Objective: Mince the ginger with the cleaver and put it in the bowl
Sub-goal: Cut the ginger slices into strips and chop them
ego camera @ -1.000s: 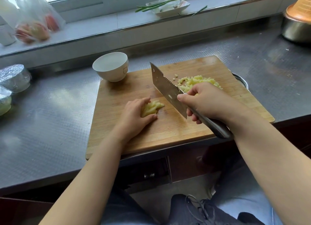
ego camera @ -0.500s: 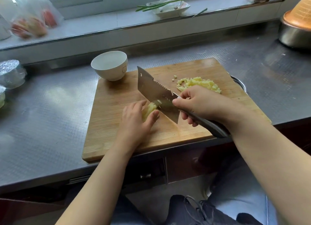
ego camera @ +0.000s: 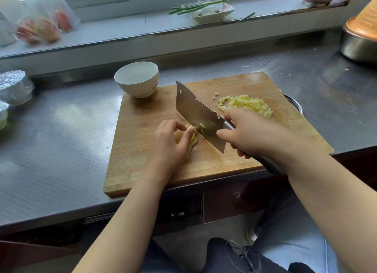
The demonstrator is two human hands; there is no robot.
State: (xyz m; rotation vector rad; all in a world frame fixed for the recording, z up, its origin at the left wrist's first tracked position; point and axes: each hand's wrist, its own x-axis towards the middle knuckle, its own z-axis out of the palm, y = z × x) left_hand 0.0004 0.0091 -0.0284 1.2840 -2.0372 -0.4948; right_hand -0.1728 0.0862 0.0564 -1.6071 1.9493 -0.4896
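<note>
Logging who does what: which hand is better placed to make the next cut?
The right hand. It grips the cleaver, whose blade lies against the ginger on the board. The left hand holds that ginger steady.

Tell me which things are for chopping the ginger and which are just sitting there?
For the job: cleaver in the right hand; ginger piece held by the left hand; minced ginger pile; white bowl; cutting board.

Just lying about: green onions on the windowsill dish; bagged fruit; foil-covered container; metal pot.
</note>
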